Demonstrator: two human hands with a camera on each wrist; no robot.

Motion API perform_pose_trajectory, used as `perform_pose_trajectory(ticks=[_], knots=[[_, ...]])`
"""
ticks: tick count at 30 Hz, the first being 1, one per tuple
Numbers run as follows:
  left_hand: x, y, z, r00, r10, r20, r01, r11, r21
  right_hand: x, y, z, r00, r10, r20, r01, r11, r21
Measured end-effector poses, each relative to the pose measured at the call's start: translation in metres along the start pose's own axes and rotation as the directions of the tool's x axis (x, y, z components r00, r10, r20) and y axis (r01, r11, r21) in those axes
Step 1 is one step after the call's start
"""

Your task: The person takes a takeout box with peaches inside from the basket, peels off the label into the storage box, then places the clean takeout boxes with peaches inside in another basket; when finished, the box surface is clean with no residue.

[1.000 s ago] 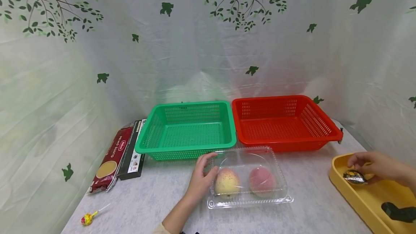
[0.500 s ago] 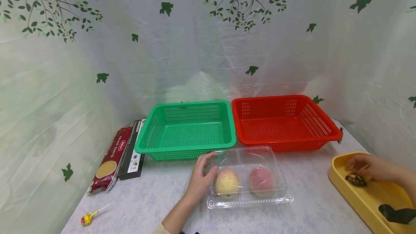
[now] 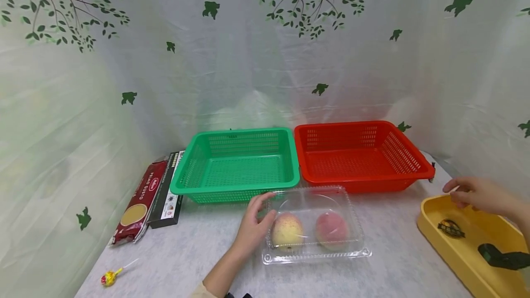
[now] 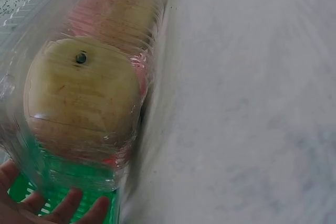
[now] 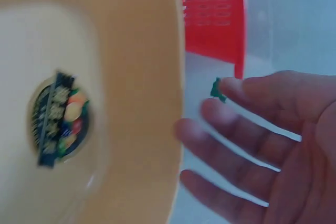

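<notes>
A clear plastic clamshell box (image 3: 314,201) with two peaches inside, one yellowish (image 3: 287,230) and one pink (image 3: 332,229), stands on the table in the head view. My left hand (image 3: 255,224) touches the box's left side, thumb nearer me and fingers toward the back. In the left wrist view those fingers (image 4: 65,205) are spread beside its end. Over the far rim of a yellow tray (image 3: 439,254) hovers my right hand (image 3: 480,194). The right wrist view shows its fingers spread, holding nothing. A round dark badge (image 5: 60,119) with a banner and fruit picture lies flat in the tray.
Behind the box stand a green basket (image 3: 233,192) and a red basket (image 3: 364,183). A red foil pack (image 3: 138,206) and a black box (image 3: 163,201) lie at left, with a lollipop (image 3: 109,277) nearer me. Below my right forearm a dark object (image 3: 501,257) juts out.
My right hand has let go of the round badge, which was tilted and now lies flat, and has risen toward the tray's far rim. My left hand has stayed at the clamshell box.
</notes>
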State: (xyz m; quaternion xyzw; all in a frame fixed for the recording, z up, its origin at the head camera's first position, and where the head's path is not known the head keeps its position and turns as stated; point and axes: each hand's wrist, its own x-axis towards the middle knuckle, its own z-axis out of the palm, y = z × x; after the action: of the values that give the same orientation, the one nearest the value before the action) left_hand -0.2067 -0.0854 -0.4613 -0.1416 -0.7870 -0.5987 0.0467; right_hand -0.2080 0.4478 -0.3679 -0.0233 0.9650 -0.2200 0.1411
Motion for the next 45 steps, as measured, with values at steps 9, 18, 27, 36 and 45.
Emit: perform_pose_trajectory(ticks=[9,18,27,36,45], knots=[[-0.01,0.006,-0.004,0.999,-0.033,-0.016,0.033,0.999,0.02,0.011,-0.023,-0.01,0.989,-0.062,-0.134,0.066,0.998,0.024],[-0.026,0.013,-0.008,0.989,-0.144,0.026,0.145,0.988,-0.045,0.032,-0.029,0.0,0.958,-0.111,-0.265,0.114,0.994,-0.005],[-0.04,0.014,-0.006,0.974,-0.209,0.087,0.22,0.964,-0.152,0.046,-0.033,0.009,0.982,-0.09,-0.169,0.103,0.992,0.073],[-0.053,0.012,-0.004,0.953,-0.275,0.123,0.295,0.938,-0.184,0.053,-0.03,0.016,0.99,-0.082,-0.112,0.098,0.984,0.149],[-0.055,0.013,-0.002,0.944,-0.296,0.146,0.324,0.916,-0.235,0.054,-0.027,0.021,0.993,-0.056,-0.107,0.072,0.986,0.153]])
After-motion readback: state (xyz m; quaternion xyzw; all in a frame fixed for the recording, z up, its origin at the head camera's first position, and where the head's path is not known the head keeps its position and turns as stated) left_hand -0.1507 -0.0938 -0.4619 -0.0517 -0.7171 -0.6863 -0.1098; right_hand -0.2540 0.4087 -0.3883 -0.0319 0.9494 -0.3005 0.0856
